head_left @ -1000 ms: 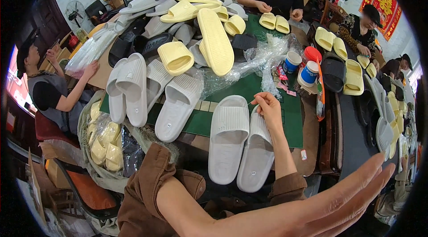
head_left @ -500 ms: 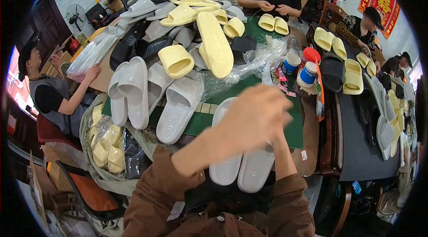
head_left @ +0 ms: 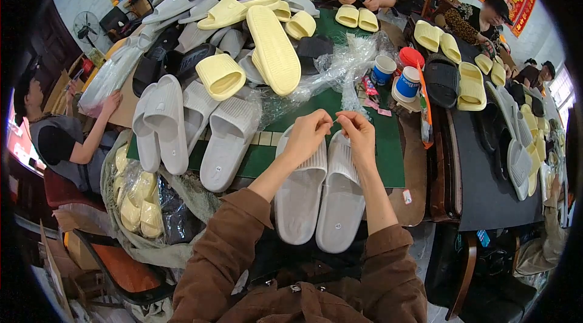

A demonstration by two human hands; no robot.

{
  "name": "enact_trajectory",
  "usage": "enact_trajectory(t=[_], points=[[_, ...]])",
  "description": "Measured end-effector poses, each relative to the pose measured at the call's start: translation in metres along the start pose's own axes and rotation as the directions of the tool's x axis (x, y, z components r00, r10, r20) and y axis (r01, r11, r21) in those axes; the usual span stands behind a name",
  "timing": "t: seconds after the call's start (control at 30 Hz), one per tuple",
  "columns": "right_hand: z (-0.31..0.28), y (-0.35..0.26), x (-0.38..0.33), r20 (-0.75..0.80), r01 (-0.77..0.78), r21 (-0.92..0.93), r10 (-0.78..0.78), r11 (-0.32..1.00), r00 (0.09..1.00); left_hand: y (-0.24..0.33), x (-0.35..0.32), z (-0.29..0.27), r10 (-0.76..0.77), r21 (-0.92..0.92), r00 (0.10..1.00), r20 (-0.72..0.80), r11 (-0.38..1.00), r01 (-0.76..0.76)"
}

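Observation:
A pair of grey slide slippers lies side by side below my hands, toes pointing away from me: the left slipper point(head_left: 297, 204) and the right slipper point(head_left: 341, 210). Above their toe straps, my left hand point(head_left: 308, 134) and my right hand point(head_left: 358, 137) nearly meet, thumbs and fingers pinched. Something thin and pale seems to run between the fingertips; it is too small to name. Just left stands a single grey slipper point(head_left: 223, 147), next to another grey pair point(head_left: 163, 122). A yellow slipper point(head_left: 221, 77) rests beyond it.
A large pile of grey, black and yellow slippers point(head_left: 228, 13) covers the table's far left. Crumpled clear plastic point(head_left: 328, 74) and paper cups point(head_left: 405, 86) lie ahead. A sack point(head_left: 182, 250) stands at left, a dark side table point(head_left: 480, 195) at right. Co-workers sit around.
My left hand, blurred and crossing over my right earlier, has moved left and down. Both hands now pinch side by side above the slippers. The whole view has shifted slightly.

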State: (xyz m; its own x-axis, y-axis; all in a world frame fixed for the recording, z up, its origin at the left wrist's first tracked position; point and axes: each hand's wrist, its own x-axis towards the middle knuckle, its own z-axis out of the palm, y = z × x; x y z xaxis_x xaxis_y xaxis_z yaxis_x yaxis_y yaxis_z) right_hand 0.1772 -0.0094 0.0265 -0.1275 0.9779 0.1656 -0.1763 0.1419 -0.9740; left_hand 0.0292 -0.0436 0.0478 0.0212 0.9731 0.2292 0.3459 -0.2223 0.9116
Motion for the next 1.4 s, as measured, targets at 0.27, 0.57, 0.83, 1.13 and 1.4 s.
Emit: enact_trajectory(t=[0.27,0.57,0.83,1.13,1.4], points=[[0.002,-0.0013,-0.0008,0.133,-0.059,-0.041,0.064,0.997,0.989,-0.0041,-0.0024,0.0007,0.046,0.025,0.99,-0.134,0.999,-0.043],[0.0007,-0.0007,0.0012,0.049,-0.07,0.058,0.067,0.996,0.997,-0.01,-0.0044,-0.0028,0.075,0.158,0.99,-0.117,0.986,-0.056],[0.0026,0.0004,0.0011,0.181,-0.103,-0.029,0.107,0.994,0.978,-0.0054,-0.0071,-0.0011,0.132,0.128,0.973,-0.191,0.986,-0.109],[0.0005,-0.0002,0.0006,0.157,-0.097,0.011,0.094,0.995,0.983,-0.0053,-0.007,-0.0021,0.134,0.151,0.978,-0.158,0.982,-0.11],[-0.0023,0.0006,0.0032,0.067,-0.07,0.094,0.064,0.993,0.996,-0.0077,-0.0056,-0.0018,0.134,0.201,0.98,-0.149,0.974,-0.103]])
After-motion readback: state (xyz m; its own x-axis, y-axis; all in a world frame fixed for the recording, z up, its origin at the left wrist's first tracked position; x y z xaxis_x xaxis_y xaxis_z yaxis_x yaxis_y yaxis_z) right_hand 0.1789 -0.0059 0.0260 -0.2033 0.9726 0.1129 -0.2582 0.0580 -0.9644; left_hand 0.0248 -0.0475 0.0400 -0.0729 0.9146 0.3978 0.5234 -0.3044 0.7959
